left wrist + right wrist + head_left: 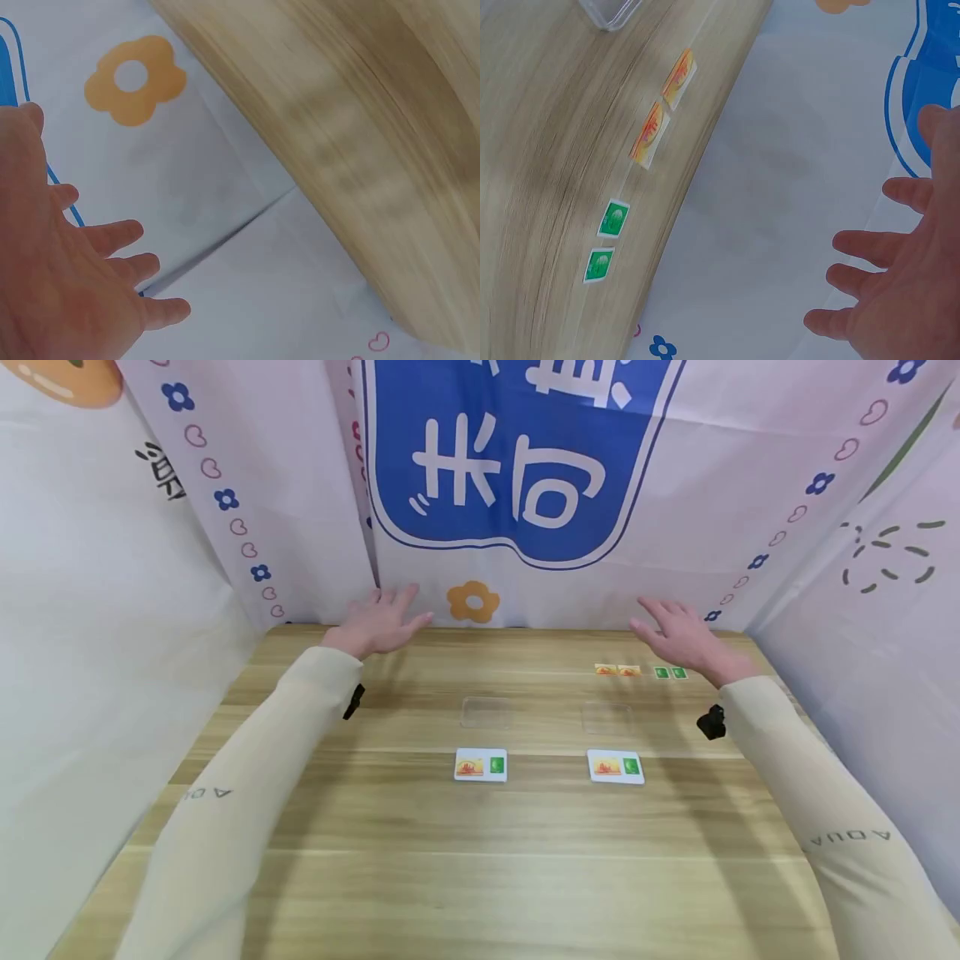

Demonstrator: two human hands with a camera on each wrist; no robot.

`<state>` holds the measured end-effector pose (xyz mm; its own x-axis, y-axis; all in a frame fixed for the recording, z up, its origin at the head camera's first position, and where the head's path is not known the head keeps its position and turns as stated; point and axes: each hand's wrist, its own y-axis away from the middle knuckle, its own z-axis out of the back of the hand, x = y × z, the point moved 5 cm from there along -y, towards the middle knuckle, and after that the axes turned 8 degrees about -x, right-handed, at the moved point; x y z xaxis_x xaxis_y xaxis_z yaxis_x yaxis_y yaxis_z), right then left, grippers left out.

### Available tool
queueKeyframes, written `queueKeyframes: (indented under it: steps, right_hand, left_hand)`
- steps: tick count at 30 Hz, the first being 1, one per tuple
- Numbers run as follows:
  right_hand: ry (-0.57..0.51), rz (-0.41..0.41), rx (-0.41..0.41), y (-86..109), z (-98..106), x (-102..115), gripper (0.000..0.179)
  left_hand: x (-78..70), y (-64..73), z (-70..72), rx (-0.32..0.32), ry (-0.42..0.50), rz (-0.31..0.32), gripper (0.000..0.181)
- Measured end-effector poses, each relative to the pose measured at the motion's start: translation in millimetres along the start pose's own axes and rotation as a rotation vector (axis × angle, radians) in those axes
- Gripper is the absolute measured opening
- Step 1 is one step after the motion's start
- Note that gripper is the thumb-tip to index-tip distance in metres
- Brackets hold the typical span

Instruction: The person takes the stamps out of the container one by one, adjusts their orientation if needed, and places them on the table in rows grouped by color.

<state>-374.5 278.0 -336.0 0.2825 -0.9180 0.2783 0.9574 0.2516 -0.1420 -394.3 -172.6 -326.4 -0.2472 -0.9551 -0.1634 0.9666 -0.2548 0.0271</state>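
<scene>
My left hand [378, 622] hovers over the table's far left part with its fingers spread, holding nothing. In the left wrist view the same hand [67, 277] has the white curtain behind it. Above the far right part, my right hand [678, 635] also stretches out with nothing in it. Nearest to it lie two small green stickers [670, 673] and two orange-yellow stickers [617, 669]. Two white cards [491, 777] [615, 778], each bearing an orange picture and a green one, lie mid-table. Behind them sit two clear plastic trays [485, 712] [607, 718].
A wooden table [450, 877] spreads out below both arms. White printed curtains [300, 485] with a large blue panel [517, 460] rise behind its far edge and along both sides. Dark wrist devices [711, 722] are strapped under both sleeves.
</scene>
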Motion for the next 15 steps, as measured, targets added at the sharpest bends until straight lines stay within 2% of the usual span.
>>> queueKeyframes:
  steps: [8, 12, 15]
  right_hand:
    - [-0.06, -0.004, 0.003, 12.6, -4.0, 5.5, 0.074]
    - [-0.095, -0.011, 0.004, 19.4, -7.4, 6.5, 0.073]
    - [-0.1, -0.002, 0.003, 25.8, -10.2, 8.3, 0.072]
  left_hand:
    - [-11.0, -8.2, -12.7, -0.034, 0.072, -0.047, 0.08]
    - [-14.4, -10.2, -17.8, -0.052, 0.102, -0.051, 0.077]
    - [-16.7, -8.5, -24.0, -0.041, 0.113, -0.055, 0.079]
